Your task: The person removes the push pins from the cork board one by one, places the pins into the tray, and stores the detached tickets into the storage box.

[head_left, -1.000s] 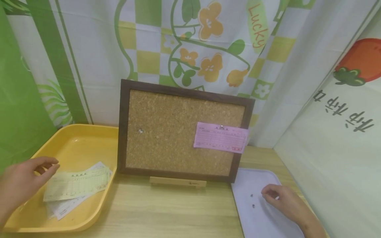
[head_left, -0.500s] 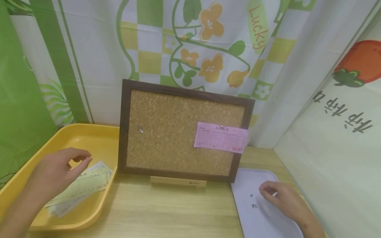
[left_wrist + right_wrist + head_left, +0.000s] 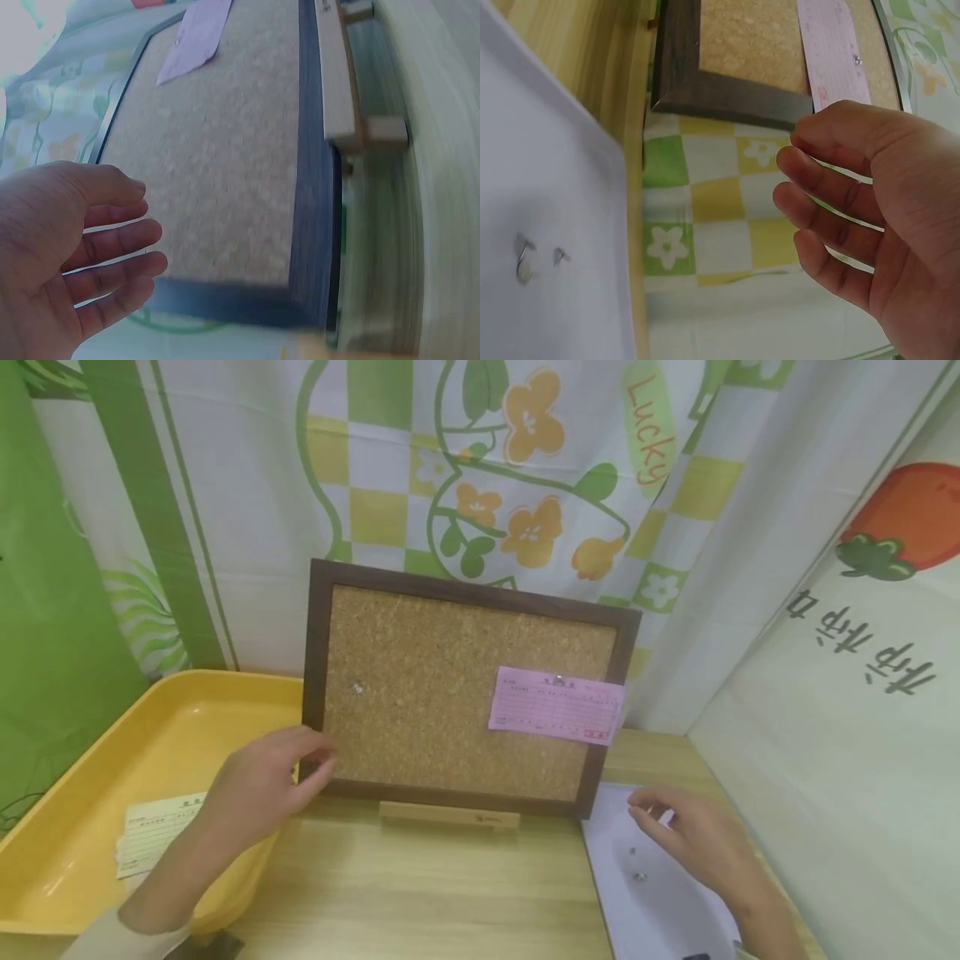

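Observation:
In the head view my left hand hovers in front of the left edge of a dark-framed corkboard. The left wrist view shows loosely bent fingers with nothing between them. My right hand hangs over a pale lilac tray, its fingers loosely curled and no object visible in them. Two small pins lie on that tray. A pink printed slip is fixed at the board's right side by a pin at its top. Another shiny pin sits in the cork at left.
A yellow tray stands at the left, holding a pale yellow-green printed slip that my left forearm partly covers. The board rests on a wooden stand on the wood-grain table. A patterned curtain hangs behind.
My left hand has moved right from the yellow tray's left side, over the slips, to the board's left edge. My right hand has shifted slightly left and up over the lilac tray.

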Tool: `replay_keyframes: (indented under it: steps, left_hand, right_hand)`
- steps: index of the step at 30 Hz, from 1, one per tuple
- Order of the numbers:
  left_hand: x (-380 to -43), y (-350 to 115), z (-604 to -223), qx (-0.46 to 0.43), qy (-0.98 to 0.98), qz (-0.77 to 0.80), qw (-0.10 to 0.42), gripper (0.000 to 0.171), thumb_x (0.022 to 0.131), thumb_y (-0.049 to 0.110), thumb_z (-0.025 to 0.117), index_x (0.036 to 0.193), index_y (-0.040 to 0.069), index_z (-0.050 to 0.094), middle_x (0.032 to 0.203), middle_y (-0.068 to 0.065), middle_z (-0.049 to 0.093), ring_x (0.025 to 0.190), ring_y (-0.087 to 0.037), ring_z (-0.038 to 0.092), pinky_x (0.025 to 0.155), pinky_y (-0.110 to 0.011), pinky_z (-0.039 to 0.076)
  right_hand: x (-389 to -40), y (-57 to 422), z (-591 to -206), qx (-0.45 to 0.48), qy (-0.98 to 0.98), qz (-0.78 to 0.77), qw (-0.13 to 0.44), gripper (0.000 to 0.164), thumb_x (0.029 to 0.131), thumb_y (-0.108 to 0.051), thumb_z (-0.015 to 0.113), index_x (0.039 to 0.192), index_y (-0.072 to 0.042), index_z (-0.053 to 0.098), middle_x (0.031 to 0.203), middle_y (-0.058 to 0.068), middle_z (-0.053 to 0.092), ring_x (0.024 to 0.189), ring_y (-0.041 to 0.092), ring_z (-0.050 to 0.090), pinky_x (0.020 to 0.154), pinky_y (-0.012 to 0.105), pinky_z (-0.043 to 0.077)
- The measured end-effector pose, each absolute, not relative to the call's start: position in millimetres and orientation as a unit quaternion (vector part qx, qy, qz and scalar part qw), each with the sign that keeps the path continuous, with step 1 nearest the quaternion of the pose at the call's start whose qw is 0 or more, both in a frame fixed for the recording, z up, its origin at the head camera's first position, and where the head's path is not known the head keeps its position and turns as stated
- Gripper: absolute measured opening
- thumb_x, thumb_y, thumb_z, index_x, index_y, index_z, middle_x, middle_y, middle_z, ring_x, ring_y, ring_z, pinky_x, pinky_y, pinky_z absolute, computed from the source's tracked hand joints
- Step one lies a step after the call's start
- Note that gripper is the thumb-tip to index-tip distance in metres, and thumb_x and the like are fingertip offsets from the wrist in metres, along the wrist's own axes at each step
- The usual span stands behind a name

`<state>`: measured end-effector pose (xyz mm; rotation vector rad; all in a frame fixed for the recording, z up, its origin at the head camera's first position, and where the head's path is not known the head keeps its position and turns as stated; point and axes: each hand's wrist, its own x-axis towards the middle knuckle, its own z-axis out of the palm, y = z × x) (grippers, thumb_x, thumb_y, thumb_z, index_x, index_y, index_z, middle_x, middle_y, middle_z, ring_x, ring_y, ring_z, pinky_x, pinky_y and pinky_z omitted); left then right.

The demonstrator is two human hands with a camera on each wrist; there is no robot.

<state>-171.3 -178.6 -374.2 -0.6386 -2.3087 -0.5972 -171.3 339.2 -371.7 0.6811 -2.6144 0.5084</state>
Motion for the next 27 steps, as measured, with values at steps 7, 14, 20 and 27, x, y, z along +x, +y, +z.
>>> replay_keyframes:
  steps: [7,14,20,27]
  left_hand:
    - [-182,-152,-378,-0.271,-0.866,-0.249,0.338,0.012,0.085,0.009,0.077,0.097,0.009,0.076,0.093,0.001,0.075,0.074,-0.015,0.070,0.058,-0.029,0.056]
    - [-189,-133,-382,-0.279,-0.863,-0.280,0.315,0.012,0.087,0.007,0.076,0.100,0.007,0.076,0.095,-0.001,0.075,0.078,-0.016,0.070,0.060,-0.025,0.056]
    - [-194,-118,-385,-0.290,-0.862,-0.284,0.302,0.011,0.089,0.007,0.075,0.100,0.007,0.076,0.093,0.000,0.074,0.077,-0.015,0.069,0.060,-0.023,0.055]
    - [-202,-102,-386,-0.300,-0.847,-0.308,0.312,0.017,0.089,0.007,0.076,0.105,0.004,0.075,0.092,-0.002,0.072,0.077,-0.015,0.067,0.062,-0.024,0.055]
  right_hand:
    - [-181,319,-367,0.285,-0.914,0.168,0.234,0.019,0.082,-0.006,0.083,0.098,-0.016,0.077,0.087,-0.012,0.071,0.073,0.007,0.064,0.060,0.029,0.054]
    - [-190,304,-362,0.296,-0.899,0.168,0.275,0.022,0.082,-0.003,0.082,0.099,-0.015,0.074,0.088,-0.009,0.071,0.075,0.011,0.065,0.060,0.030,0.054]
    - [-195,297,-357,0.305,-0.883,0.172,0.312,0.028,0.080,0.000,0.082,0.105,-0.009,0.072,0.095,0.000,0.074,0.077,0.016,0.068,0.059,0.034,0.055]
    - [-205,288,-351,0.302,-0.879,0.173,0.326,0.027,0.083,-0.002,0.082,0.107,-0.006,0.071,0.094,0.003,0.073,0.076,0.019,0.067,0.057,0.033,0.052]
